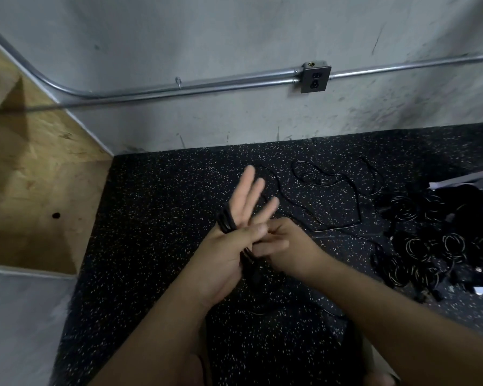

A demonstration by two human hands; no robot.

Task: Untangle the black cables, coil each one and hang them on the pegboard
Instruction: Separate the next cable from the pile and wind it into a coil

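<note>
My left hand (229,246) is raised over the floor with its fingers straight and spread. A black cable (226,220) is wound in several loops around that hand, and its strands cross below the thumb. My right hand (287,246) sits just to the right, touching the left hand, and pinches the same cable where it leaves the loops. The free part of the cable hangs down between my forearms. More black cable (332,185) lies loose and tangled on the floor beyond my hands. No pegboard is in view.
A pile of coiled black cables (430,246) lies on the speckled black floor (156,218) at the right, beside a grey object (469,182). A wooden board (39,168) stands at the left. The concrete wall carries a metal conduit (207,86) and an outlet box (315,78).
</note>
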